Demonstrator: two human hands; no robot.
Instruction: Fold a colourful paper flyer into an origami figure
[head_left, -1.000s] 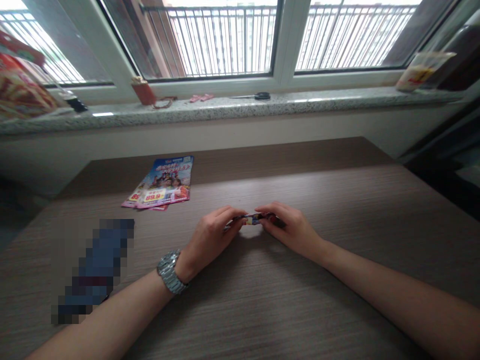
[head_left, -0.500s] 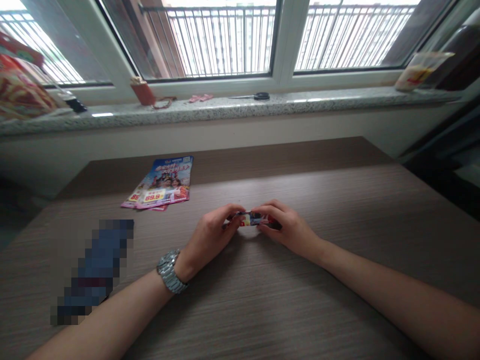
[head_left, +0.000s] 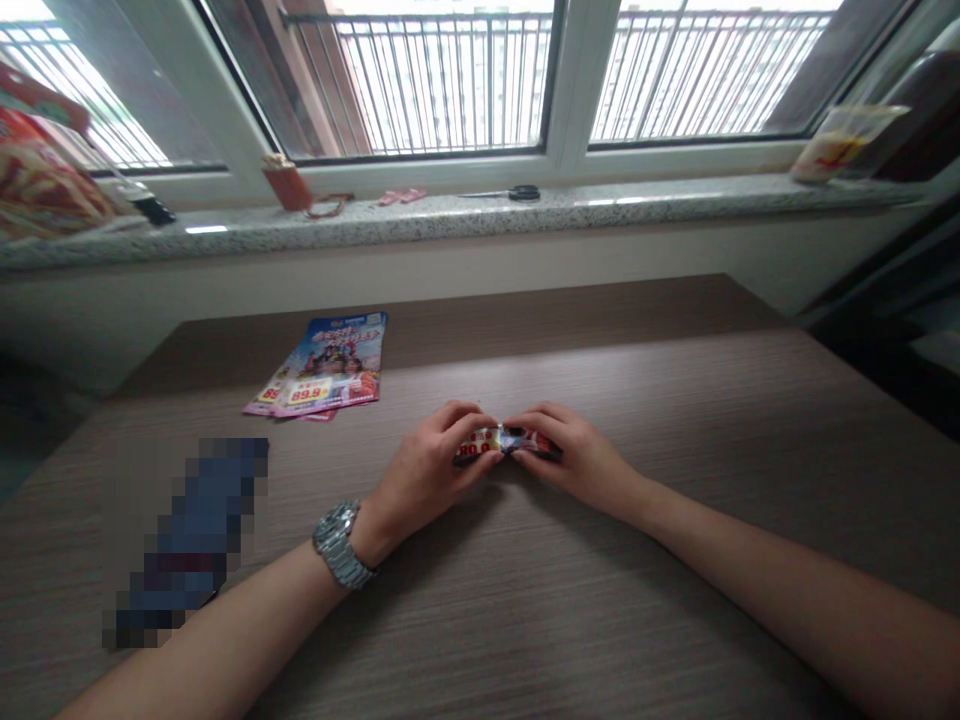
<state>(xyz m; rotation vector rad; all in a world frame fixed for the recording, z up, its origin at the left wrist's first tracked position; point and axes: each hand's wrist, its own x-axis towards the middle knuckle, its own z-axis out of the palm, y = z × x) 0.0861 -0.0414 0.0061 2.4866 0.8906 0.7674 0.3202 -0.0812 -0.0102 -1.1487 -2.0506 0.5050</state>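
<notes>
A small strip of folded flyer, glossy and printed in red, white and dark blue, lies between my two hands low over the table. My left hand, with a metal watch on its wrist, pinches the left part of the strip between thumb and fingers. The other end is gripped by my right hand in the same way. Both thumbs are at the near side, close together at the strip's middle. Fingers partly hide each end of the paper.
Similar flyers lie overlapping at the table's back left. A blurred-out dark blue object rests beside my left forearm. The stone windowsill holds scissors, a red container and a plastic cup.
My left hand has shifted its hold and turned slightly, its fingertips now nearer the right hand. More red print shows on the strip's left part. The right hand is almost unmoved.
</notes>
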